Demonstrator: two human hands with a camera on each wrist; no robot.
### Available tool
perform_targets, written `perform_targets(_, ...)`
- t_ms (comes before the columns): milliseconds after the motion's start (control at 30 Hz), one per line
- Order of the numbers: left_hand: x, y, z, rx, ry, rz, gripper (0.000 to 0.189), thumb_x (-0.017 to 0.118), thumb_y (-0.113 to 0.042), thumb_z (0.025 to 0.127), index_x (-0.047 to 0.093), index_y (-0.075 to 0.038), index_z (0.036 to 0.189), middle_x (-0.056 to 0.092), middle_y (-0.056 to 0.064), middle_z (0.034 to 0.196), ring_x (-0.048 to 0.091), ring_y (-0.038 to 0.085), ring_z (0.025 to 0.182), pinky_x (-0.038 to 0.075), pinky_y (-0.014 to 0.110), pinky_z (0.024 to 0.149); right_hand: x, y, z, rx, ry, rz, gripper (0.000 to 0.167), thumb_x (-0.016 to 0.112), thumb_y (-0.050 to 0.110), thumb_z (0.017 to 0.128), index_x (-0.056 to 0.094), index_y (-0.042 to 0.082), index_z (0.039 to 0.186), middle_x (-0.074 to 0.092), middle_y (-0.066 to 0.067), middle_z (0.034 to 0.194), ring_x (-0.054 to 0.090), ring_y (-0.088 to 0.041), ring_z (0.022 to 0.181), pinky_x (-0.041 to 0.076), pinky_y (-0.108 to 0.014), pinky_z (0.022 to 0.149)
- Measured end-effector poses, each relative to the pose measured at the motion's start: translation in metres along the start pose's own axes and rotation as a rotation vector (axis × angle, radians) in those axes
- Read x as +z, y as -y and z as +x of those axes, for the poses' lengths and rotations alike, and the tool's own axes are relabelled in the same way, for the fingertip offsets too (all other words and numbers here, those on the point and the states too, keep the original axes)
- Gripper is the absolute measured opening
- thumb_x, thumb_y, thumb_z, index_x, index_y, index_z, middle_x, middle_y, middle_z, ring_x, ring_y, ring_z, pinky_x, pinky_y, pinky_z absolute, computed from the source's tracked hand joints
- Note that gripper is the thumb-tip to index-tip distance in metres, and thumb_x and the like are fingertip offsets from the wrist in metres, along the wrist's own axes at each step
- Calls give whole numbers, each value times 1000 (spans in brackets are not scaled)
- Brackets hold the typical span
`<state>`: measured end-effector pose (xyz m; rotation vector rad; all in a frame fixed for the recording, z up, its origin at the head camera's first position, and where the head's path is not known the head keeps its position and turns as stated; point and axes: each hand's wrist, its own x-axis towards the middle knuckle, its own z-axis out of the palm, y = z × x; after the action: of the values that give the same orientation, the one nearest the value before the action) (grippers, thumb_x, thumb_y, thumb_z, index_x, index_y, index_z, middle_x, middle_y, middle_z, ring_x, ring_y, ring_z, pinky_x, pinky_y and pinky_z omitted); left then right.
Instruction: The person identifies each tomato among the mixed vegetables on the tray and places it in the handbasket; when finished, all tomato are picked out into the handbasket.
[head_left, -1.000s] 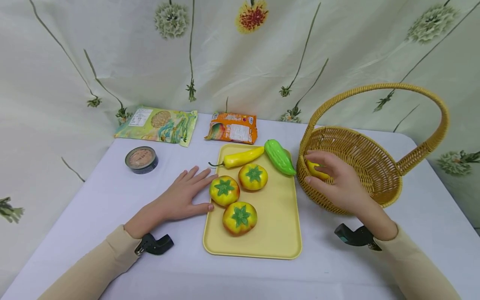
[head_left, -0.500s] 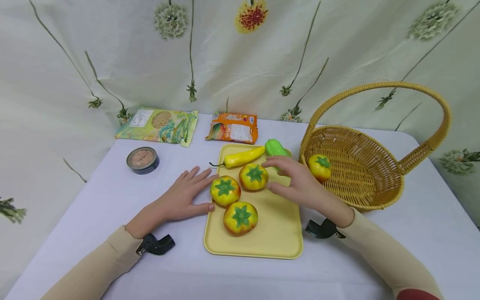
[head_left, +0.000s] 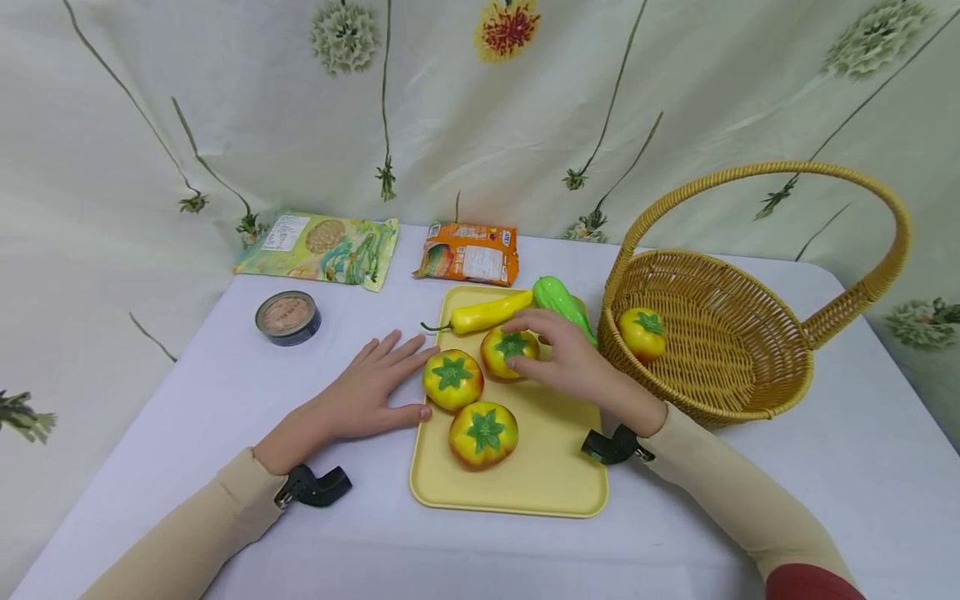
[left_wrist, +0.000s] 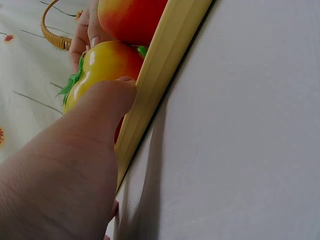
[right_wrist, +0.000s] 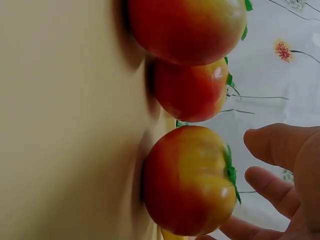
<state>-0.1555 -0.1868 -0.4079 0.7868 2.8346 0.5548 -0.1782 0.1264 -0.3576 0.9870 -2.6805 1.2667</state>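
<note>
My left hand (head_left: 371, 390) lies flat with spread fingers on the cloth, its thumb tip at the left edge of the yellow tray (head_left: 555, 467). In the left wrist view that thumb (left_wrist: 107, 97) overlaps a tomato and the tray's rim. My right hand (head_left: 573, 362) is over the tray, fingers loosely bent above the far yellow-red tomato (head_left: 495, 357). The right wrist view shows a gap between its thumb (right_wrist: 277, 145) and that tomato (right_wrist: 187, 185). Two more tomatoes, one on the left (head_left: 452, 392) and one nearer (head_left: 480, 450), sit on the tray.
A yellow chili pepper (head_left: 480, 317) and a green pepper (head_left: 558, 300) lie at the tray's far end. To the right stands a tall-handled wicker basket (head_left: 780, 375) holding one tomato (head_left: 637, 342). Behind are a green bag (head_left: 322, 250), an orange packet (head_left: 476, 257) and a tin (head_left: 287, 318).
My right hand has let go of a tomato inside the basket and moved left, now over the far tomato on the tray. My left hand has stayed put.
</note>
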Motion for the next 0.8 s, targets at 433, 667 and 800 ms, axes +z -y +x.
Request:
perform_targets(433, -1, 0, 0, 2, -2, -1, 84, 64, -63, 89, 37, -26, 160, 27, 11, 169, 13, 46, 158, 9, 71, 123, 4, -11, 2, 62, 28, 95, 35, 77, 9, 88, 69, 5, 121, 66, -14, 132, 61, -31, 125, 58, -47, 96)
perform_targets(667, -1, 0, 0, 2, 0, -1, 84, 64, -63, 89, 37, -26, 159, 27, 11, 170, 13, 46, 158, 9, 71, 123, 7, -13, 2, 80, 39, 98, 35, 78, 8, 87, 69, 4, 121, 66, -16, 132, 62, -32, 122, 60, -42, 91)
perform_targets(800, 0, 0, 1, 4, 1, -3, 84, 64, -64, 89, 37, -26, 159, 27, 11, 170, 13, 46, 158, 8, 71, 123, 8, -15, 1, 102, 51, 106, 39, 79, 7, 85, 68, 5, 122, 65, -16, 134, 63, -31, 121, 60, -37, 88)
